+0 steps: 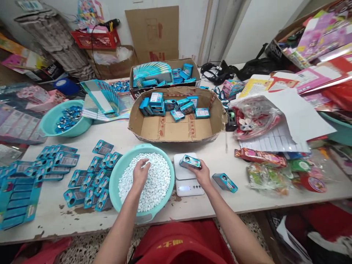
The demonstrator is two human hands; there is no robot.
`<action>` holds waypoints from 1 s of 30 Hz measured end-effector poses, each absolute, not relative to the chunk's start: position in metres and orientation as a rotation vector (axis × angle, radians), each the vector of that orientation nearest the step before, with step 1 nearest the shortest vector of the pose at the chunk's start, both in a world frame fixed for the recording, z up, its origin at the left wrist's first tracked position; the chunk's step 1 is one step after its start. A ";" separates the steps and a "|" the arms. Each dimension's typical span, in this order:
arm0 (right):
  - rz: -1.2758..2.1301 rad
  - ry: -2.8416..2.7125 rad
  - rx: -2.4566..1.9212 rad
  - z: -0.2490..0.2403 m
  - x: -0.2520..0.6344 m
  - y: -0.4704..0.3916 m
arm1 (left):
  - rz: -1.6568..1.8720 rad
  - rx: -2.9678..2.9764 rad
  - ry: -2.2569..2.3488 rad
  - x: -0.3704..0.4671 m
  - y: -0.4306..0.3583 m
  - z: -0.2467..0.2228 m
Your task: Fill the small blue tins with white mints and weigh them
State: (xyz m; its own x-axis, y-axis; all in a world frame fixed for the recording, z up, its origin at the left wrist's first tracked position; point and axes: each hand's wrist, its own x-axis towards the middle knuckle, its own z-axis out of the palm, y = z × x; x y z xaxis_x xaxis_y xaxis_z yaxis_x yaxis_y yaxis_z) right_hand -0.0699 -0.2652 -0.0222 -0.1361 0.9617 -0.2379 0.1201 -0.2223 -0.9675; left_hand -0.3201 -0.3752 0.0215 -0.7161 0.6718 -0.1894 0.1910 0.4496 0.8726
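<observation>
My left hand [140, 173] is over the white pieces [158, 183] heaped in a turquoise basin [112, 192]; its thumb and fingertips are bent toward each other, and whether anything is between them is too small to tell. Held in my right hand [202, 173] is a small blue box [190, 161] with a round opening, above the white scale [189, 187], whose display is lit. Another blue box [224, 182] lies on the table to the right of the scale.
Several blue boxes [101, 146] stand and lie left of the basin. Behind it is an open cardboard box [176, 132] holding more. A smaller turquoise basin [66, 131] holds shiny blue pieces. Wrapped items [266, 176] and a red box [260, 157] lie at the right.
</observation>
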 end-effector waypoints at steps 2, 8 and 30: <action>1.371 -1.368 -1.377 -0.026 -0.071 -0.266 | 1.187 0.745 2.191 -0.317 -0.372 0.024; 1.054 -1.610 -1.395 0.008 -0.039 -0.282 | 1.151 0.770 2.240 -0.318 -0.365 0.030; 0.702 -1.207 -1.921 0.008 0.080 -0.329 | 1.111 1.051 2.127 -0.271 -0.314 0.059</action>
